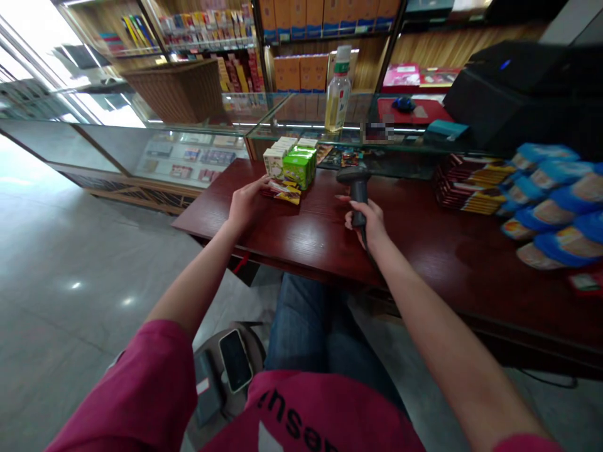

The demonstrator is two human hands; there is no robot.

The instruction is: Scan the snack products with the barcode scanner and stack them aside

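Note:
My right hand [370, 221] is wrapped round the handle of a dark handheld barcode scanner [359, 189]. The scanner's head is up, and its cable runs down past my wrist. On the left, my left hand [245, 199] grips the near left end of a flat yellow-and-dark-red snack packet [286, 192], its fingertips partly hidden. That packet lies on the dark wooden desk [292, 235], just in front of a group of green-and-white drink cartons [301, 166].
A bottle of pale yellow drink [337, 94] stands on the glass counter behind. Stacked red-and-yellow packets [471, 185] and blue-lidded jars [556, 201] line the desk's right side. A wicker basket [176, 91] sits back left. A phone [235, 360] lies on a stool below.

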